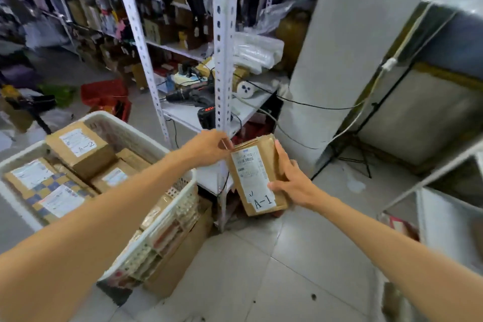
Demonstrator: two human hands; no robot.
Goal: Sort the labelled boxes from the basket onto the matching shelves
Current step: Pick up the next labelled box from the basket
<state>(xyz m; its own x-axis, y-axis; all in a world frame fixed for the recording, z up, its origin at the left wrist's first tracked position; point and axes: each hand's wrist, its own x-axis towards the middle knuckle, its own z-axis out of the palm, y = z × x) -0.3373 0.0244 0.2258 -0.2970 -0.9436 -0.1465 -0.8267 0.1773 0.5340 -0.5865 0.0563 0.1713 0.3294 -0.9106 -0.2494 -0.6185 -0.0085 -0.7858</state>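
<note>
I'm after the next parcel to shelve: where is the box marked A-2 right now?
In the head view the A-2 box lies at left, atop other boxes in the white basket, near its far rim.

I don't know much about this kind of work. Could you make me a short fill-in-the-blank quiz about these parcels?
1. The brown cardboard box gripped by the left hand and the right hand has ____ handwritten on its white label.
2. The topmost brown box in the plastic lattice basket is marked ____.
3. That basket is ____ in colour.

Missing words: A-1; A-2; white.
</note>
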